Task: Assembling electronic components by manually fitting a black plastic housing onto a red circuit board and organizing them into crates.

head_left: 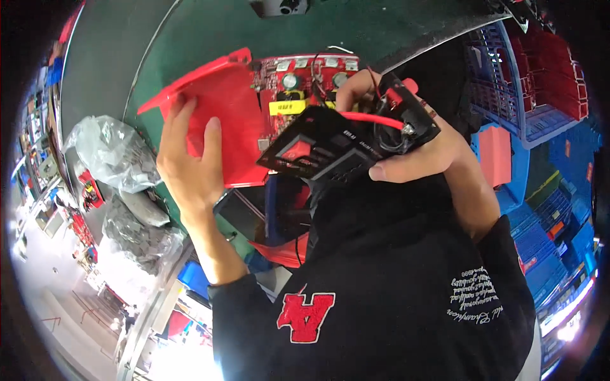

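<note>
My left hand (pixel 190 155) rests against a red plastic casing (pixel 232 127), fingers stretched and spread over its surface. One side wall of this casing stands up toward the far left. In my right hand (pixel 422 149) is a black panel (pixel 321 146), tilted above the casing's right side, with cut-outs and small white print. My thumb lies along its near edge while other fingers curl around the far side. A thick red cable (pixel 375 118) and thin black wires run by the panel. Behind it shows a red circuit board (pixel 279 70) with capacitors and a yellow-wrapped component (pixel 287 107), partly hidden.
The green table (pixel 190 28) has a metal-edged side at the right. Clear plastic bags (pixel 114 152) lie at the left. Blue crates (pixel 546 127), one with red parts, stand at the right. A dark object (pixel 279 7) sits at the far edge.
</note>
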Action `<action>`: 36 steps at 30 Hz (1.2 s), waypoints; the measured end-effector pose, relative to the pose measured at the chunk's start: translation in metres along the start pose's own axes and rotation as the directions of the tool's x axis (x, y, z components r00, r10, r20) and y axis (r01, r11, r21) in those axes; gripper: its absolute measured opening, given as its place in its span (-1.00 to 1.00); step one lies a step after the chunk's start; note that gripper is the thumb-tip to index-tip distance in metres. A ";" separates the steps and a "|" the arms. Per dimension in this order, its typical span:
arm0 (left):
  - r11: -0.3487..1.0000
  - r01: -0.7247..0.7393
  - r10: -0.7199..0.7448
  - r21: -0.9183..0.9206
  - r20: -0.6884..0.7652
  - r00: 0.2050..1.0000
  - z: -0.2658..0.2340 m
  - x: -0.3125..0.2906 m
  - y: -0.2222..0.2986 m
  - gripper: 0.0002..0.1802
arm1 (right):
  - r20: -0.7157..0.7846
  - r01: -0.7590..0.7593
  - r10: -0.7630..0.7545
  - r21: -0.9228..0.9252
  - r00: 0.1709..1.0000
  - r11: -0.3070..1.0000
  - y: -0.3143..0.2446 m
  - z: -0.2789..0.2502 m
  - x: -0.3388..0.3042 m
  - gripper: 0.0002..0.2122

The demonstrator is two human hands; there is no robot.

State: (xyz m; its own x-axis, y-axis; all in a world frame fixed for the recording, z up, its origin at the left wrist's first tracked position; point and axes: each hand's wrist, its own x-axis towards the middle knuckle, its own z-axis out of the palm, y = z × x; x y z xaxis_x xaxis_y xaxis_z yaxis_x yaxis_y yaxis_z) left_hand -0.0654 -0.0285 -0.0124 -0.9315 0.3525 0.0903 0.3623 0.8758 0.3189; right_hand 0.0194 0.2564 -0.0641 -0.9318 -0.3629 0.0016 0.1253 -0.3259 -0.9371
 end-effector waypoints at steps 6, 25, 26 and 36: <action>1.000 0.022 -0.022 -0.010 0.023 0.999 -0.002 0.002 0.003 -0.58 | 0.063 0.017 -0.025 0.127 0.998 0.992 0.005 -0.003 0.005 -0.36; 0.996 0.049 -0.048 -0.073 0.020 0.999 0.002 0.002 0.009 -0.61 | 0.172 0.057 -0.066 0.057 0.983 0.997 -0.001 -0.004 0.019 -0.47; 0.996 0.053 -0.052 -0.078 0.007 0.999 0.003 0.000 0.008 -0.62 | 0.175 0.109 -0.111 0.017 0.978 0.994 0.000 0.000 0.021 -0.47; 0.862 0.495 -0.497 -0.107 -0.372 0.784 -0.002 -0.042 -0.028 -0.63 | -0.217 -0.257 0.242 -0.046 0.946 0.965 -0.034 0.049 0.037 -0.41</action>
State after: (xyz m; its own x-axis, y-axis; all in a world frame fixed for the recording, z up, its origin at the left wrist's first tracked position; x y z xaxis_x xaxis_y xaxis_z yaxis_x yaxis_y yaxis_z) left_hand -0.0362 -0.0688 -0.0229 -0.9229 -0.2810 0.2633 -0.1524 0.8945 0.4204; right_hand -0.0030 0.2107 -0.0154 -0.9249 -0.2328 -0.3008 0.3451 -0.1814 -0.9209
